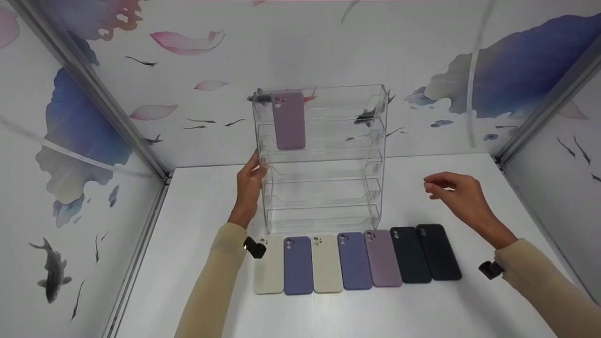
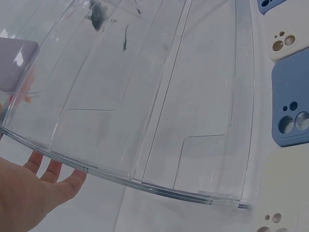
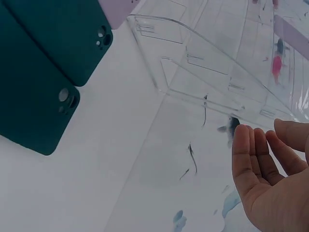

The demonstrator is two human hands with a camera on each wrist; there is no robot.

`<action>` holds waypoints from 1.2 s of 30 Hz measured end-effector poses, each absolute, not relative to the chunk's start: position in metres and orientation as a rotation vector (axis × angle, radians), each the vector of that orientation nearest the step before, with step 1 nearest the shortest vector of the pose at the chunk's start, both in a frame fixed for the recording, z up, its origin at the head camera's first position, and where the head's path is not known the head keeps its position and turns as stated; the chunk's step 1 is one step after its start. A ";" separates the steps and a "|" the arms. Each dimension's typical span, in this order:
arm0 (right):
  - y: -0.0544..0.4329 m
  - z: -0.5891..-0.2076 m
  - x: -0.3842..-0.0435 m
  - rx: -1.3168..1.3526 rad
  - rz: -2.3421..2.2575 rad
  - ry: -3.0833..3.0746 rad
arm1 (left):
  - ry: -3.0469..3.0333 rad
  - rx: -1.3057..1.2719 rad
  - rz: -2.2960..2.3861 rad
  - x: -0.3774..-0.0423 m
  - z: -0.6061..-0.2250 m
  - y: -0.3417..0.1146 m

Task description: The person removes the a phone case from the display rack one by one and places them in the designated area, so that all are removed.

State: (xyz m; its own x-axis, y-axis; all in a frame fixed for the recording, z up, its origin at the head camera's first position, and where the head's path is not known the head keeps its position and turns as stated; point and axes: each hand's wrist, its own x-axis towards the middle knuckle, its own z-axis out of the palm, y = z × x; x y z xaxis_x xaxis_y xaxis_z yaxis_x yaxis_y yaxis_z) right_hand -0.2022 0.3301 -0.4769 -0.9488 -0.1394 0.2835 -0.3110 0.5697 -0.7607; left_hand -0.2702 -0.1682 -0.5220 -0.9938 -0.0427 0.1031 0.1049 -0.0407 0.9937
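Note:
A clear tiered display rack (image 1: 324, 192) stands upright at the back of the table. My left hand (image 1: 250, 185) holds its left side edge, fingers along the outer wall and thumb toward the front. In the left wrist view, fingertips of that hand (image 2: 46, 188) meet the rack's side rim (image 2: 159, 191). A mauve phone case (image 1: 289, 122) leans upright in the top tier, at the left. To the right of the rack, apart from it, my right hand (image 1: 458, 192) hovers with loosely bent fingers and nothing in them; the right wrist view shows this hand (image 3: 270, 179) too.
Before the rack several phone cases lie side by side: cream (image 1: 269, 272), blue-purple (image 1: 298, 267), cream (image 1: 327, 267), blue-purple (image 1: 355, 263), mauve (image 1: 384, 260), dark green (image 1: 411, 258) and near-black (image 1: 440, 256). Printed wall panels (image 1: 211, 136) enclose the white table (image 1: 197, 202).

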 end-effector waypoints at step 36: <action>0.218 -0.418 -0.266 0.597 1.400 -2.557 | -2.088 -0.086 -2.200 -0.268 -0.522 -0.167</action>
